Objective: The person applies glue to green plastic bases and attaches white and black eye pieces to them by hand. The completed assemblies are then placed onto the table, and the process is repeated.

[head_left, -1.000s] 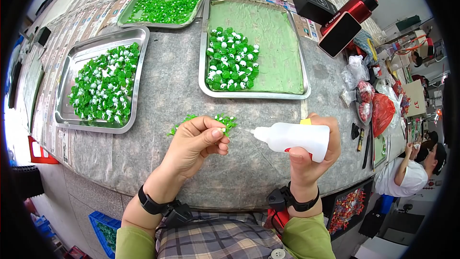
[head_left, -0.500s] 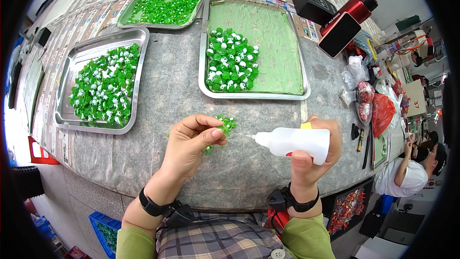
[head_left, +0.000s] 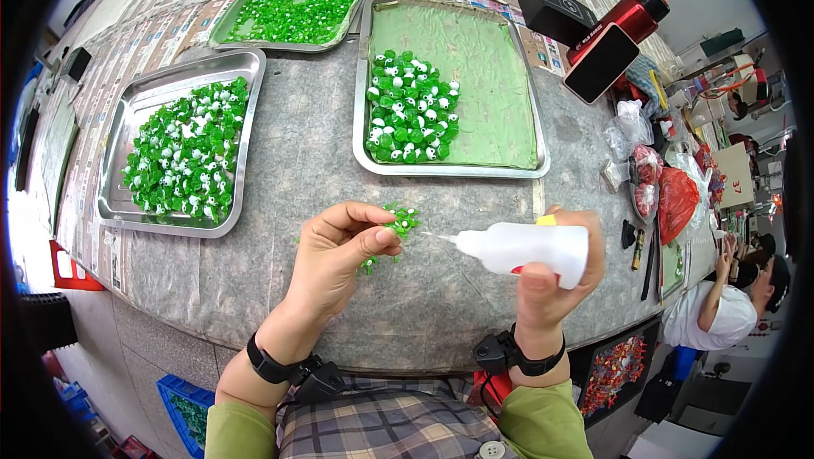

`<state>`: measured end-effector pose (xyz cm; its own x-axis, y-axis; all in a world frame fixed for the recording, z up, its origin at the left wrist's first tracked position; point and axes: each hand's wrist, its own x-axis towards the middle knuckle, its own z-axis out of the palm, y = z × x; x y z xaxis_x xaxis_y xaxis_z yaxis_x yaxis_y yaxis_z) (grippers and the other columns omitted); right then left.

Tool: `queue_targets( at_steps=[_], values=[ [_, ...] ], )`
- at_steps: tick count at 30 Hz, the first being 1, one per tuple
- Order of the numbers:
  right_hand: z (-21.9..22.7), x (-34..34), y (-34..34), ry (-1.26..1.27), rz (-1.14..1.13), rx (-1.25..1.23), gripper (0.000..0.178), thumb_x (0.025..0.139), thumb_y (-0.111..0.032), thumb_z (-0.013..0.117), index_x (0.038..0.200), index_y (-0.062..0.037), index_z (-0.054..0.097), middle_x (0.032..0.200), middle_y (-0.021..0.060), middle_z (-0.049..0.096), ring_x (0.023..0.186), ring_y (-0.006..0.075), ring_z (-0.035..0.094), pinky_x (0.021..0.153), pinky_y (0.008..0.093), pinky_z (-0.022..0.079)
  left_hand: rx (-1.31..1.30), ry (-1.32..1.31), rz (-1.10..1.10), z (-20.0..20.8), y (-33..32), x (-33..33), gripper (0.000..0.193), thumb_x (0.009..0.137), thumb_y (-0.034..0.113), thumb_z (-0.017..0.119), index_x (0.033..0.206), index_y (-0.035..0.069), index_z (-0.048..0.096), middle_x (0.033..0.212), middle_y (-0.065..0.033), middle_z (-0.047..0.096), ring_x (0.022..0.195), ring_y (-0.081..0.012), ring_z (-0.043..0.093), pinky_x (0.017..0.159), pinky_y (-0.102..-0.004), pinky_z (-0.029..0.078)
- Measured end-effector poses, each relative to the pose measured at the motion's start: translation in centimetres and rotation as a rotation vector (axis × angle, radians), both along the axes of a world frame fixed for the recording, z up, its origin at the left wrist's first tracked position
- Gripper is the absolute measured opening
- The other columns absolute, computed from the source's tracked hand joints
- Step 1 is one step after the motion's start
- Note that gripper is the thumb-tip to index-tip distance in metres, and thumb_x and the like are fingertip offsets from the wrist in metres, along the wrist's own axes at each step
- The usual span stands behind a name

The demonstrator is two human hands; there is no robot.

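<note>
The left hand pinches a small green bead piece between thumb and forefinger, fingers closed on it, just above a little heap of green beads lying on the counter. The right hand is wrapped around a white squeeze bottle held sideways, its thin nozzle pointing left toward the pinched piece, tip close to it but apart; a bit of yellow shows behind the bottle. Both wrists wear dark bands.

Left on the counter a steel tray holds green beads mixed with white ones. A larger tray lined with green cloth carries a cluster of green pieces with white dots in its left half. A third tray farther back is full of plain green beads.

The counter is grey, felt-like, with printed paper sheets at the back. A black box and a red device stand at the far right, with plastic bags beside them. Another person in a white top sits low on the right
</note>
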<state>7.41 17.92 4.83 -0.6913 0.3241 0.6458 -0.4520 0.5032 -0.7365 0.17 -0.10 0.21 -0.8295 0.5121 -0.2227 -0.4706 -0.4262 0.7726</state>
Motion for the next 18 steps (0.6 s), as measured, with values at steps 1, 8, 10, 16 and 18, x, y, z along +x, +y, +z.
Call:
queue_targets(
  at_steps=[1, 8, 10, 16, 18],
  values=[
    [0.1, 0.1, 0.3, 0.001, 0.000, 0.001, 0.043, 0.061, -0.031, 0.072, 0.082, -0.0018, 0.048, 0.067, 0.0039, 0.049, 0.053, 0.0095, 0.046, 0.044, 0.0205, 0.034, -0.002, 0.000, -0.003, 0.0, 0.0, 0.0, 0.013, 0.073, 0.003, 0.058, 0.085, 0.001, 0.056, 0.074, -0.0059, 0.058, 0.066, -0.0119, 0.056, 0.061, -0.0224, 0.046],
    [0.1, 0.3, 6.4, -0.272, -0.156, -0.434, 0.033, 0.073, -0.010, 0.058, 0.099, 0.0017, 0.042, 0.088, 0.0099, 0.053, 0.080, 0.0146, 0.054, 0.070, 0.0244, 0.044, 0.015, -0.038, 0.007, 0.2, -0.1, 0.0, 0.012, 0.074, 0.005, 0.058, 0.085, 0.001, 0.055, 0.074, -0.0061, 0.058, 0.066, -0.0126, 0.056, 0.062, -0.0233, 0.046],
    [-1.5, 0.9, 8.7, -0.305, -0.194, -0.401, 0.034, 0.074, -0.005, 0.055, 0.104, 0.0021, 0.041, 0.093, 0.0118, 0.053, 0.085, 0.0143, 0.053, 0.074, 0.0246, 0.043, 0.006, -0.051, 0.002, 0.3, 0.0, 0.0, 0.012, 0.074, 0.005, 0.057, 0.086, 0.001, 0.055, 0.074, -0.0056, 0.058, 0.066, -0.0125, 0.055, 0.062, -0.0233, 0.047],
    [-6.5, 3.3, 13.2, -0.516, -0.250, -0.431, 0.042, 0.072, -0.002, 0.056, 0.110, 0.0006, 0.038, 0.102, 0.0113, 0.052, 0.093, 0.0152, 0.049, 0.080, 0.0267, 0.040, 0.017, -0.056, -0.011, 0.0, 0.0, -0.1, 0.012, 0.075, 0.005, 0.057, 0.086, 0.001, 0.055, 0.074, -0.0050, 0.058, 0.066, -0.0120, 0.055, 0.063, -0.0237, 0.047],
    [-6.0, 3.3, 12.9, -0.458, -0.406, -0.254, 0.041, 0.071, -0.002, 0.057, 0.108, 0.0000, 0.040, 0.101, 0.0102, 0.052, 0.092, 0.0162, 0.049, 0.080, 0.0277, 0.039, 0.018, -0.056, -0.011, 0.1, 0.1, -0.1, 0.012, 0.075, 0.005, 0.057, 0.086, 0.001, 0.055, 0.074, -0.0050, 0.058, 0.066, -0.0119, 0.055, 0.063, -0.0238, 0.047]
  ],
)
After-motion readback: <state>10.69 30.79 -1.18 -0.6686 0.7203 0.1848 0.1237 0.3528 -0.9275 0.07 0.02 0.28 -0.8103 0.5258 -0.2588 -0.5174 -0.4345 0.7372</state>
